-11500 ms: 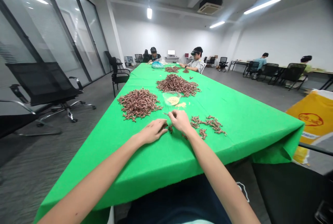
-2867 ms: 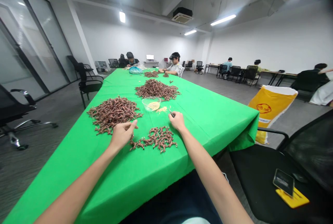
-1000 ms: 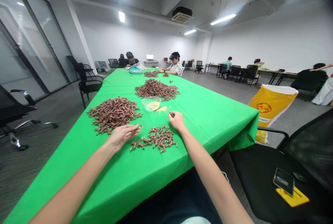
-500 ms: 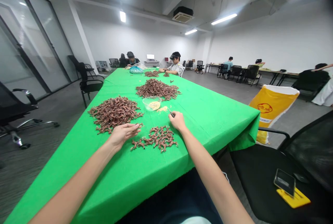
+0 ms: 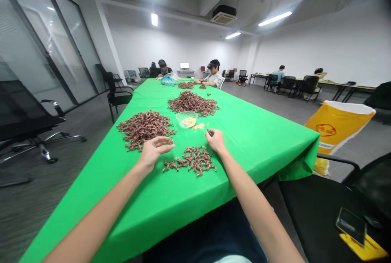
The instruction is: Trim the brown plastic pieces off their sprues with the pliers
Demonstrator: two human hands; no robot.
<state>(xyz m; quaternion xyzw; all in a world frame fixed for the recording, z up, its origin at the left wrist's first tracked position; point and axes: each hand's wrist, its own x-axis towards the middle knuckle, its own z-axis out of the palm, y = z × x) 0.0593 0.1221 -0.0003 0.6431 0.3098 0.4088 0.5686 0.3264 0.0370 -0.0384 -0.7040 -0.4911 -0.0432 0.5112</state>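
From my remote view, the thin metallic sliver (image 5: 209, 131) pinched in the right hand (image 5: 216, 141) is too small to identify, the knobbly brown pieces (image 5: 191, 161) are too tiny to make out, and the flat yellow card (image 5: 363, 247) runs off the lower edge.

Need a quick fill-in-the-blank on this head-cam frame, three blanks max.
The cloth over the table is ____.
The clear bowl holds ____ powder.
The tweezers are in the ____ hand, and the left hand is between two brown heaps.

Missing words: green; yellow; right.
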